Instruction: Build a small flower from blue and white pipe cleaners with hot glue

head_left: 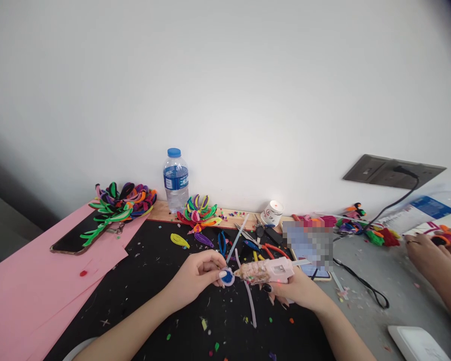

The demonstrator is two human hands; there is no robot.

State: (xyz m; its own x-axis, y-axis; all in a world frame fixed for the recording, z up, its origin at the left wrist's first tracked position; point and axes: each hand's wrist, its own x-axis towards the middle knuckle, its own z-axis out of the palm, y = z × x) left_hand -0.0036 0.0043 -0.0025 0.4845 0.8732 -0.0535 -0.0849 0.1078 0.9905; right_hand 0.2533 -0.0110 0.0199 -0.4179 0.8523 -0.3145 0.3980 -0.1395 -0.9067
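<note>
My left hand [205, 273] pinches a small round piece [227, 277], blue in the middle with a pale rim, between thumb and fingers. My right hand [285, 291] is wrapped round the handle of a pink glue gun [272, 272]. The gun's nozzle points left, at the edge of the round piece; whether it touches is too small to tell. A pale lilac strip [251, 303] lies on the black mat [146, 286] below the gun. Yellow [179, 240], purple [203, 239] and blue [221, 243] leaf-shaped loops lie just beyond my hands.
Behind stand a water bottle [176, 183], a colourful pipe-cleaner figure [197, 213] and a paper cup [272, 213]. Red-handled pliers [276, 250] and a tablet lie right of centre. At left, a looped bundle [124, 200] rests on a phone [73, 238]. Another person's hand [428, 255] is far right.
</note>
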